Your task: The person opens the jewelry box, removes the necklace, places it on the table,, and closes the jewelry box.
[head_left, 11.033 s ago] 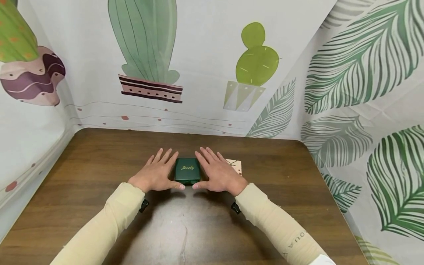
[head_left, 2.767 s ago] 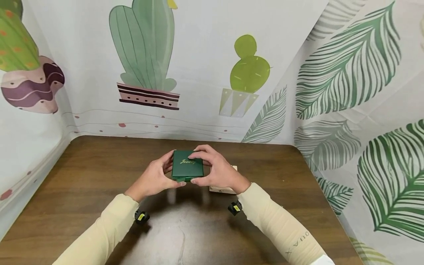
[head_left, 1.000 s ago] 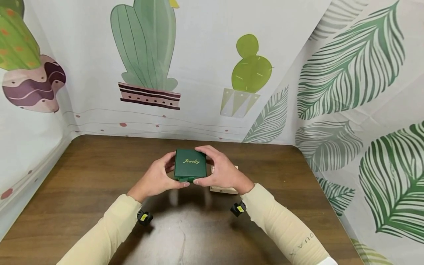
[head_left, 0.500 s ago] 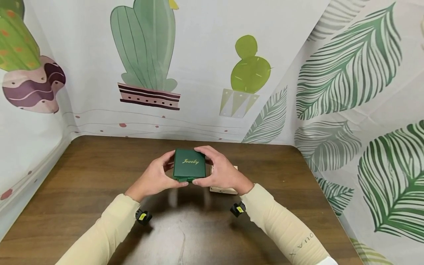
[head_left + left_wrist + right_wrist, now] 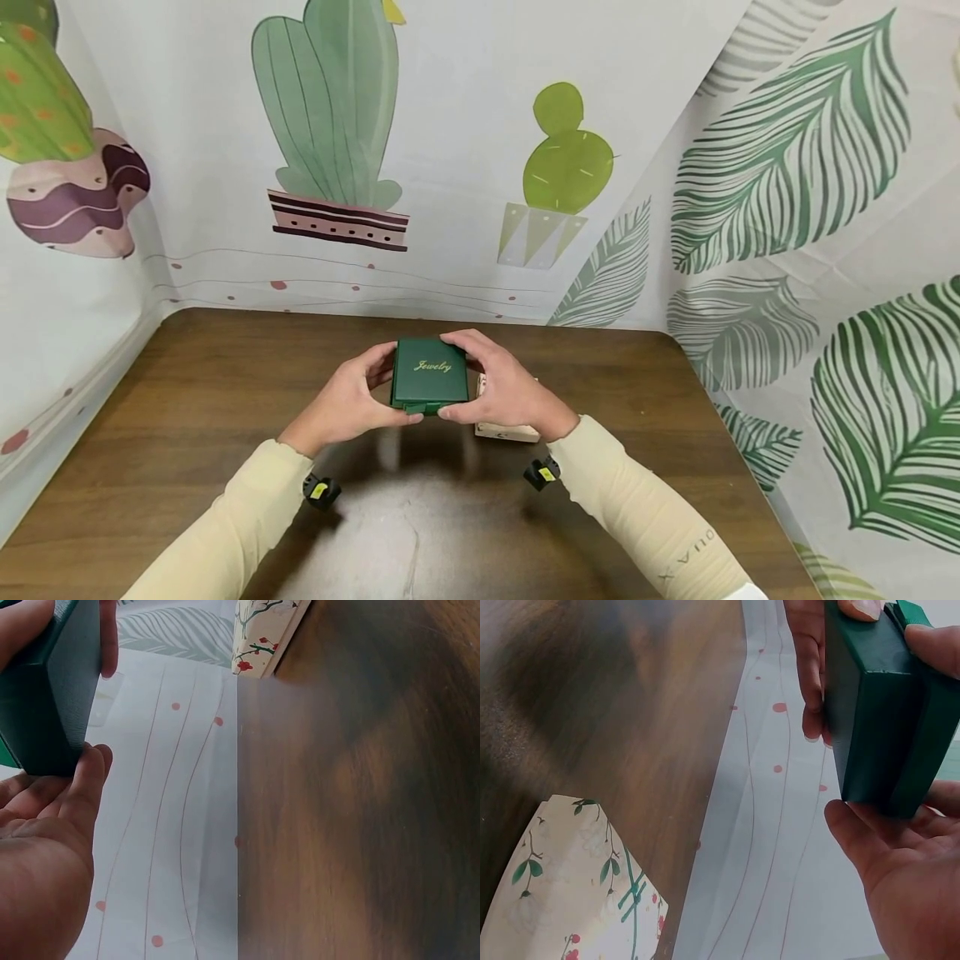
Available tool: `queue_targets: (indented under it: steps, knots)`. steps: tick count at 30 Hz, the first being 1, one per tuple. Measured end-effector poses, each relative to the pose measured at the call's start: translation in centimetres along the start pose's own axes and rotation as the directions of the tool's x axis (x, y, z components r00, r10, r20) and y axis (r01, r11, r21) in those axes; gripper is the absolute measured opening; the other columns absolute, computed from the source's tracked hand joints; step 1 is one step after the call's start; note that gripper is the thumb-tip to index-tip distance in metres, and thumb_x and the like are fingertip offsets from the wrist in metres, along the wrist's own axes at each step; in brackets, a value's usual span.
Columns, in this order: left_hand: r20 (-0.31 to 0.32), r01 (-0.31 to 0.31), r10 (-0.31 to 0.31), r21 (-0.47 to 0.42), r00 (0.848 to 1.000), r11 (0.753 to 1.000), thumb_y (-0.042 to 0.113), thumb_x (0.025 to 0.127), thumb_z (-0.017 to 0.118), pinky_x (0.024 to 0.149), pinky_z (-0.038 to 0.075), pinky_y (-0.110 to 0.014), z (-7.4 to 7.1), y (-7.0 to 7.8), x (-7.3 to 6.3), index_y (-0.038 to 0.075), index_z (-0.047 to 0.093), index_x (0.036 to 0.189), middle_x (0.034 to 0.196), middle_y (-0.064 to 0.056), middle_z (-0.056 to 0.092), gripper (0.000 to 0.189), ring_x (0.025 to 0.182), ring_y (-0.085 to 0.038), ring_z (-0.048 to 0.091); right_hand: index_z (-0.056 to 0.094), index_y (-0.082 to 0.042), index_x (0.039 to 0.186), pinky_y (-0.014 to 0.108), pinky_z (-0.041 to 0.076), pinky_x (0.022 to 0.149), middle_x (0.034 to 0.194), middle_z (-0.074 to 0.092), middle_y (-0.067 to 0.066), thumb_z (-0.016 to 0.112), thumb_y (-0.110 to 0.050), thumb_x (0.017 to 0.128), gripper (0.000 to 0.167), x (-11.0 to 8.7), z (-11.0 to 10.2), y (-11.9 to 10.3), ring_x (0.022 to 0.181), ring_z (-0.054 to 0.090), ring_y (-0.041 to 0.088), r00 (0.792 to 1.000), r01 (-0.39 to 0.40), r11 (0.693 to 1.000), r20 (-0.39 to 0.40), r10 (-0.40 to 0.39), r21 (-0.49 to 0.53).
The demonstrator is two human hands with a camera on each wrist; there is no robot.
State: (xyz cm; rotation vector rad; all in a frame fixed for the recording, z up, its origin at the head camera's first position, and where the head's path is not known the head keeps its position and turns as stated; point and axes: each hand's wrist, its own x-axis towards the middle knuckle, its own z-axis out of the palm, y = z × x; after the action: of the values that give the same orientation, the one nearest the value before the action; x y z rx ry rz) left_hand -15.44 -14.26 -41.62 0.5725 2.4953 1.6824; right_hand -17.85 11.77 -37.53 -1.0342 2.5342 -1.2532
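Observation:
A dark green jewelry box (image 5: 431, 372), closed and marked "Jewelry" in gold script, is held up above the table between both hands. My left hand (image 5: 347, 402) grips its left side, thumb along the front edge and fingers round the side and underneath. On the opposite side my right hand (image 5: 504, 388) grips it, thumb at the front near a small green ribbon tab (image 5: 415, 408). In the left wrist view, the box (image 5: 64, 690) rests against the fingers. The right wrist view shows the box's plain underside and edge (image 5: 877, 712).
Behind and below my right hand, a cream box (image 5: 507, 432) with a floral print lies on the brown wooden table (image 5: 225, 383), partly hidden. Cloth backdrops with cactus and leaf prints (image 5: 465, 167) enclose the table's back and sides.
Earliest, the jewelry box lay on the table between flat, spread hands; now both hands hold it raised. My right fingers have left the lid's top since then. Over the last second, almost nothing moves.

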Motion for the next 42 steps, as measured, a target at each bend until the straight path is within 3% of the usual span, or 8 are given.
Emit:
queue_targets:
  steps: [16, 24, 42]
  knots:
    - [-0.002, -0.008, 0.008, 0.044, 1.0, 0.999, 0.025, 0.07, 0.098, 0.113, 0.048, -0.055, -0.4, -0.1, -0.2, 0.004, 0.046, 0.151, 0.144, -0.015, 0.063, 0.099, 0.132, -0.037, 0.063, 0.049, -0.007, 0.152, 0.04, 0.053, 0.107, 0.146, 0.054, 0.005, 0.093, -0.022, 0.074, 0.09, -0.4, -0.5, -0.2, 0.125, 0.058, 0.019, 1.0, 0.013, 1.0, -0.014, -0.013, -0.013]
    - [-0.021, -0.013, 0.015, 0.069, 1.0, 0.998, 0.025, 0.067, 0.1, 0.114, 0.047, -0.055, -0.8, -0.4, -0.7, 0.012, 0.05, 0.146, 0.14, -0.011, 0.067, 0.094, 0.133, -0.035, 0.062, 0.05, -0.007, 0.15, 0.036, 0.055, 0.103, 0.144, 0.056, 0.005, 0.093, -0.023, 0.074, 0.09, -0.4, -0.5, -0.2, 0.122, 0.06, 0.019, 0.999, 0.031, 0.999, -0.012, -0.031, -0.033]
    - [-0.005, 0.003, -0.003, 0.046, 1.0, 0.999, 0.028, 0.068, 0.1, 0.115, 0.044, -0.058, -1.4, -1.0, -1.2, 0.02, 0.05, 0.144, 0.144, -0.008, 0.064, 0.091, 0.138, -0.037, 0.059, 0.051, -0.006, 0.149, 0.034, 0.056, 0.102, 0.143, 0.057, 0.005, 0.095, -0.023, 0.072, 0.091, -0.6, -0.8, 0.0, 0.12, 0.062, 0.019, 0.998, 0.05, 0.997, -0.027, -0.051, -0.052]
